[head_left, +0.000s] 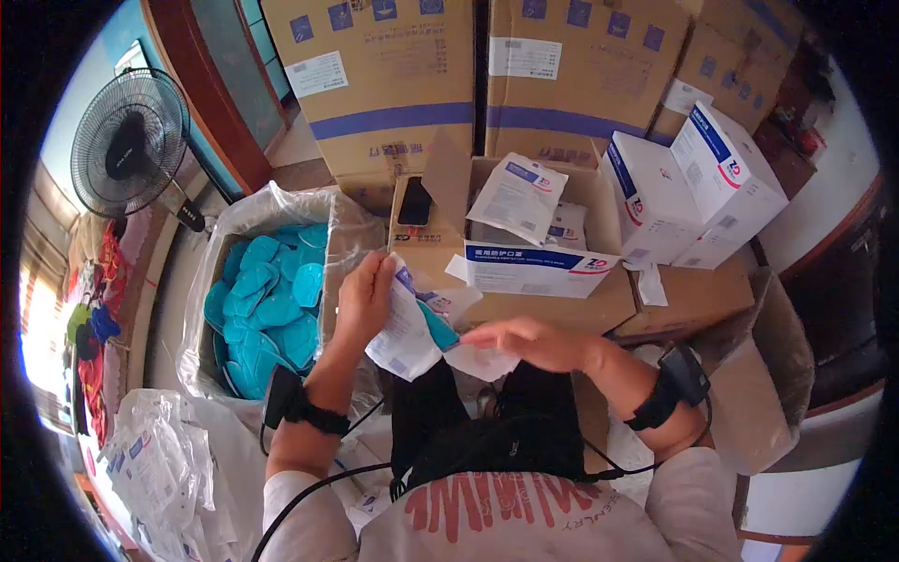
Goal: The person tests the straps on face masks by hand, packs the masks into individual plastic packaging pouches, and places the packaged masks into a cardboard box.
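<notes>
My left hand (pixel 363 298) is closed on the upper left edge of a white printed pouch (pixel 401 330), which hangs tilted above my lap. Inside the pouch's gaping mouth shows part of a teal face mask (pixel 437 328). My right hand (pixel 532 343) reaches in from the right with its fingers stretched out, the tips close to the mask and the pouch's loose flap (pixel 487 362). Whether those fingertips touch the mask, I cannot tell. Left of my left hand stands a box lined with clear plastic, heaped with several loose teal masks (pixel 267 295).
Ahead is an open white carton (pixel 534 273) holding white pouches (pixel 520 197). A black phone (pixel 414 202) lies beside it. Two white boxes (pixel 646 201) stand to the right, large brown cartons (pixel 393 84) behind. Flattened pouches (pixel 164 468) pile up at lower left, near a fan (pixel 129 140).
</notes>
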`<state>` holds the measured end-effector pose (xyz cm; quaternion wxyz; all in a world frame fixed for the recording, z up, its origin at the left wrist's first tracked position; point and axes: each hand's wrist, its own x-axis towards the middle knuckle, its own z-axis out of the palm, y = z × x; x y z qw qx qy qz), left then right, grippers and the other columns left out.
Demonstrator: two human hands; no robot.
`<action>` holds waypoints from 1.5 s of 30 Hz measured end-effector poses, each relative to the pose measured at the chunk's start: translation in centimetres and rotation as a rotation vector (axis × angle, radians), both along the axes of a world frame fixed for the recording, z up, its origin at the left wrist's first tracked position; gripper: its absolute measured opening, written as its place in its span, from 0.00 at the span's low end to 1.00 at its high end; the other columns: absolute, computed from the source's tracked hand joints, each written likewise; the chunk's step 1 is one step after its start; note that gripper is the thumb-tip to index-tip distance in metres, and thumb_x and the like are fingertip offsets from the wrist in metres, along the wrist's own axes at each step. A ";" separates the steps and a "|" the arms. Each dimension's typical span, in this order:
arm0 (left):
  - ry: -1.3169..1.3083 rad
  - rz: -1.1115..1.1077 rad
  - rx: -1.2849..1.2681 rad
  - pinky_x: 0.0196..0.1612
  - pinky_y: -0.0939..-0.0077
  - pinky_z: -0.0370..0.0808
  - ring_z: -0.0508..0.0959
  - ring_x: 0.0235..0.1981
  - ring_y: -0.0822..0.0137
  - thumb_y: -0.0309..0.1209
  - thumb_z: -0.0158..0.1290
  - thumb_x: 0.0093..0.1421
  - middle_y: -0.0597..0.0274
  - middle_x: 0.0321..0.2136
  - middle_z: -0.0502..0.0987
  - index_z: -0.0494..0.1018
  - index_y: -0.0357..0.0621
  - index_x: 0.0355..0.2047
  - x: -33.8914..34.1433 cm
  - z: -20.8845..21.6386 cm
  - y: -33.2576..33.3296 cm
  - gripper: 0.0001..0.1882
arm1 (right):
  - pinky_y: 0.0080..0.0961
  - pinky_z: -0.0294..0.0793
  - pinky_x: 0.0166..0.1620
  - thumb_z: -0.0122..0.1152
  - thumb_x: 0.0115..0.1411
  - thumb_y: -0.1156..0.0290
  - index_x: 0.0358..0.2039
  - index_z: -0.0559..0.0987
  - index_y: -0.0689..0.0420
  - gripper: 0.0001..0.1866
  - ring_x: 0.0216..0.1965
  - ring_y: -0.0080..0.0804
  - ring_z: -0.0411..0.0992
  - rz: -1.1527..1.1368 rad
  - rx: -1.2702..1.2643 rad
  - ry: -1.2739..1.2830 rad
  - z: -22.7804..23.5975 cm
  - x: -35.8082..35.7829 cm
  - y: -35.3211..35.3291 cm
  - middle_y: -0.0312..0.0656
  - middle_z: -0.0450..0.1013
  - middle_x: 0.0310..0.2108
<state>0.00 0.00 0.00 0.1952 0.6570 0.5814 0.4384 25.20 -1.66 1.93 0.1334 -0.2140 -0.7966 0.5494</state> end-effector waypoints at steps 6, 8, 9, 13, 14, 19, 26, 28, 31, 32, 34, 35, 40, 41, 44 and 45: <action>-0.041 0.019 0.011 0.28 0.70 0.66 0.72 0.23 0.56 0.34 0.40 0.58 0.50 0.20 0.70 0.67 0.40 0.30 0.6 1.1 -0.5 0.10 | 0.25 0.66 0.42 0.48 0.56 0.59 0.44 0.68 0.63 0.22 0.41 0.36 0.68 -0.185 -0.110 -0.180 0.8 -1.5 0.8 0.46 0.69 0.39; -0.073 0.009 0.062 0.27 0.71 0.66 0.70 0.21 0.59 0.34 0.41 0.58 0.52 0.19 0.69 0.67 0.39 0.30 1.1 1.3 -0.9 0.11 | 0.29 0.67 0.38 0.50 0.54 0.63 0.41 0.70 0.62 0.18 0.37 0.39 0.70 -0.245 0.190 -0.287 0.6 -2.3 0.7 0.49 0.70 0.35; -0.084 0.009 0.044 0.27 0.71 0.66 0.70 0.21 0.59 0.34 0.41 0.58 0.52 0.19 0.69 0.67 0.39 0.30 1.4 1.4 -0.9 0.11 | 0.29 0.67 0.38 0.50 0.54 0.63 0.41 0.70 0.62 0.18 0.37 0.39 0.70 -0.243 0.204 -0.272 0.6 -2.8 0.7 0.49 0.70 0.35; -0.082 0.040 0.177 0.26 0.73 0.65 0.68 0.20 0.65 0.34 0.40 0.58 0.54 0.18 0.68 0.67 0.38 0.29 1.9 1.2 0.1 0.12 | 0.33 0.67 0.35 0.55 0.48 0.64 0.33 0.72 0.60 0.15 0.32 0.44 0.70 -0.443 0.381 -0.297 0.5 -3.8 0.9 0.50 0.71 0.29; -0.041 0.097 0.159 0.26 0.74 0.65 0.68 0.21 0.66 0.34 0.39 0.59 0.54 0.18 0.68 0.67 0.38 0.29 2.0 0.8 0.3 0.12 | 0.35 0.66 0.33 0.56 0.47 0.63 0.31 0.72 0.59 0.15 0.31 0.45 0.69 -0.498 0.402 -0.279 0.2 -3.9 0.8 0.49 0.71 0.28; -0.151 0.137 0.151 0.26 0.74 0.64 0.67 0.20 0.67 0.34 0.39 0.59 0.55 0.18 0.68 0.66 0.38 0.26 2.4 0.0 1.2 0.12 | 0.40 0.67 0.30 0.57 0.46 0.60 0.29 0.70 0.58 0.15 0.28 0.47 0.70 -0.521 0.523 -0.353 0.0 -3.8 1.2 0.47 0.71 0.24; -0.174 0.148 0.220 0.25 0.75 0.63 0.65 0.20 0.72 0.35 0.39 0.59 0.59 0.17 0.66 0.65 0.39 0.25 2.6 0.0 1.6 0.12 | 0.29 0.65 0.28 0.54 0.51 0.67 0.30 0.67 0.61 0.11 0.25 0.41 0.68 -0.593 0.476 -0.092 -0.6 -3.7 1.9 0.47 0.69 0.22; -0.177 0.134 0.218 0.25 0.75 0.63 0.65 0.21 0.71 0.35 0.39 0.59 0.58 0.17 0.67 0.65 0.39 0.25 2.6 0.0 1.6 0.12 | 0.27 0.65 0.27 0.53 0.51 0.68 0.31 0.67 0.62 0.11 0.24 0.38 0.68 -0.598 0.424 -0.047 -0.8 -3.6 2.0 0.47 0.68 0.22; -0.100 0.219 0.247 0.25 0.74 0.63 0.66 0.21 0.69 0.34 0.39 0.59 0.57 0.17 0.66 0.65 0.39 0.25 2.6 0.0 1.8 0.12 | 0.22 0.65 0.28 0.52 0.53 0.69 0.31 0.67 0.62 0.10 0.25 0.27 0.67 -0.634 0.394 0.079 -0.5 -3.4 2.7 0.42 0.68 0.24; -0.143 0.215 0.244 0.25 0.73 0.63 0.66 0.21 0.67 0.34 0.39 0.59 0.56 0.17 0.66 0.64 0.38 0.24 2.6 0.0 1.8 0.12 | 0.22 0.66 0.29 0.52 0.54 0.68 0.32 0.66 0.61 0.10 0.26 0.24 0.67 -0.698 0.322 0.169 -0.3 -3.2 2.9 0.39 0.68 0.25; -0.145 0.203 0.225 0.25 0.71 0.63 0.66 0.19 0.64 0.33 0.40 0.58 0.54 0.16 0.66 0.64 0.38 0.24 2.7 0.0 1.7 0.11 | 0.20 0.66 0.34 0.51 0.56 0.66 0.34 0.67 0.57 0.10 0.30 0.19 0.66 -0.808 0.045 0.301 0.3 -2.5 3.8 0.33 0.67 0.28; -0.145 0.202 0.273 0.25 0.71 0.63 0.66 0.19 0.64 0.33 0.40 0.58 0.54 0.16 0.66 0.64 0.38 0.24 2.7 0.0 1.6 0.11 | 0.20 0.66 0.34 0.51 0.56 0.66 0.34 0.67 0.57 0.10 0.30 0.19 0.66 -0.746 0.105 0.348 0.7 -2.1 4.1 0.33 0.67 0.28; -0.113 0.152 0.141 0.25 0.70 0.64 0.69 0.20 0.64 0.31 0.39 0.58 0.53 0.18 0.68 0.65 0.37 0.28 2.8 -0.1 1.0 0.10 | 0.20 0.66 0.40 0.49 0.56 0.62 0.36 0.69 0.52 0.10 0.36 0.22 0.66 -0.851 -0.377 0.967 4.0 0.1 5.6 0.34 0.68 0.30; -0.126 0.160 0.176 0.25 0.70 0.64 0.69 0.20 0.64 0.31 0.39 0.58 0.53 0.18 0.68 0.65 0.37 0.28 2.8 0.0 1.0 0.10 | 0.20 0.66 0.40 0.49 0.56 0.62 0.36 0.69 0.52 0.10 0.36 0.22 0.66 -0.898 -0.396 0.949 4.9 0.5 5.8 0.34 0.68 0.30; -0.179 0.141 0.178 0.26 0.71 0.65 0.69 0.21 0.62 0.31 0.38 0.58 0.53 0.19 0.69 0.66 0.37 0.29 2.6 0.2 0.8 0.10 | 0.19 0.67 0.36 0.45 0.58 0.59 0.36 0.70 0.54 0.13 0.29 0.23 0.67 -0.817 -0.612 0.982 7.2 2.1 5.4 0.34 0.69 0.27; -0.175 0.142 0.197 0.26 0.72 0.66 0.69 0.21 0.63 0.30 0.38 0.58 0.53 0.19 0.69 0.66 0.37 0.30 2.6 0.3 0.7 0.10 | 0.19 0.67 0.33 0.46 0.57 0.58 0.35 0.72 0.54 0.13 0.25 0.22 0.65 -0.681 -0.491 0.893 7.5 2.3 4.9 0.32 0.67 0.24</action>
